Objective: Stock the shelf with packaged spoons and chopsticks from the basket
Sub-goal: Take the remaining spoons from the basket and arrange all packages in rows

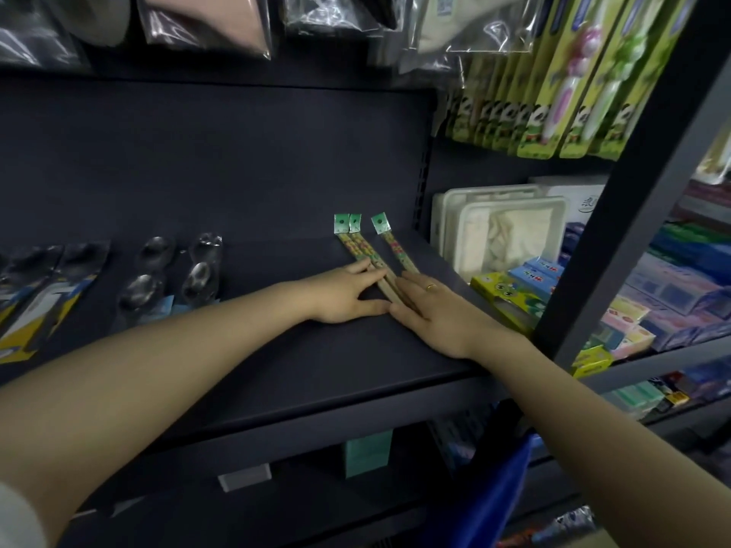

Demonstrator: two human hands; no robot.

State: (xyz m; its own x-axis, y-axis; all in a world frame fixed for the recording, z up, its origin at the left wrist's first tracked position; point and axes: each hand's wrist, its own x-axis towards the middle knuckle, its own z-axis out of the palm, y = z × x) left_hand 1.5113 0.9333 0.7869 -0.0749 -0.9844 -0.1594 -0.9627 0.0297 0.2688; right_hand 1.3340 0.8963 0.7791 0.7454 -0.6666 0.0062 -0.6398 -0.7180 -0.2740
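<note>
Item: packaged chopsticks (366, 251), three slim packs with green header tabs, lying flat on the dark shelf (277, 350), right of centre, tabs toward the back panel, two packs touching, the third just beside and angled slightly off

Handling: left hand (344, 296) open, palm down, fingers flat against the left side of the packs; right hand (431, 310) open, palm down, covering their near ends from the right; neither grips. Judged step: squaring the packs. Best done by pressing both sides inward together, lightly, so the thin packs slide rather than ride over each other

Neighbours: packaged spoons (166, 270) lying well apart to the left; white plastic trays (502, 227) and small colourful boxes (522, 286) close on the right, past the shelf divider

Room: wide bare shelf between spoons and chopsticks; little margin rightward; front edge lies near the wrists, so avoid dragging packs forward

Basket: a blue shape (510, 480) low right may be it; cannot tell
</note>
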